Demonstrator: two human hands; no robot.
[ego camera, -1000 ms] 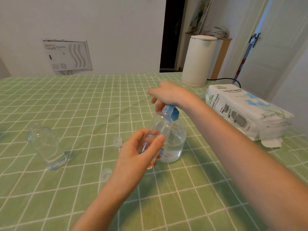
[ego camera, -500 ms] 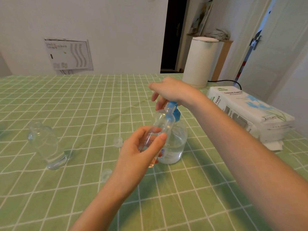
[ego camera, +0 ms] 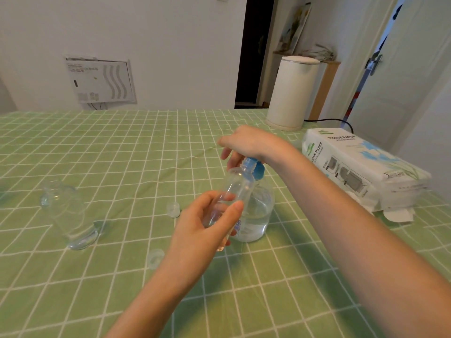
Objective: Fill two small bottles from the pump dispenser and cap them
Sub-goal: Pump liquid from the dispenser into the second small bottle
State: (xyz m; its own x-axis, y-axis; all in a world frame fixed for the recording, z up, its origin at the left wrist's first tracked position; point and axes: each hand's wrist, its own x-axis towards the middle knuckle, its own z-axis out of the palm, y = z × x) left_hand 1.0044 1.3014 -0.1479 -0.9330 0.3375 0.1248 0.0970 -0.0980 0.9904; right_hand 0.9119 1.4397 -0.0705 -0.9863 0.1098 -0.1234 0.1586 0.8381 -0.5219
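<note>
The small clear plastic bottle [ego camera: 238,189] is tilted above the middle of the green checked tablecloth [ego camera: 122,147], its mouth at the blue pump head [ego camera: 256,168] of the round clear dispenser [ego camera: 258,213]. The left hand [ego camera: 205,230] grasps it with curled fingers. The right hand [ego camera: 249,142] rests on the pump head, fingers loose, grasping nothing.

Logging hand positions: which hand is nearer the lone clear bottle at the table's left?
Left. The left hand, holding another small clear bottle, is right of the lone clear bottle; the right hand is farther right and back, atop the blue-topped pump dispenser.
</note>
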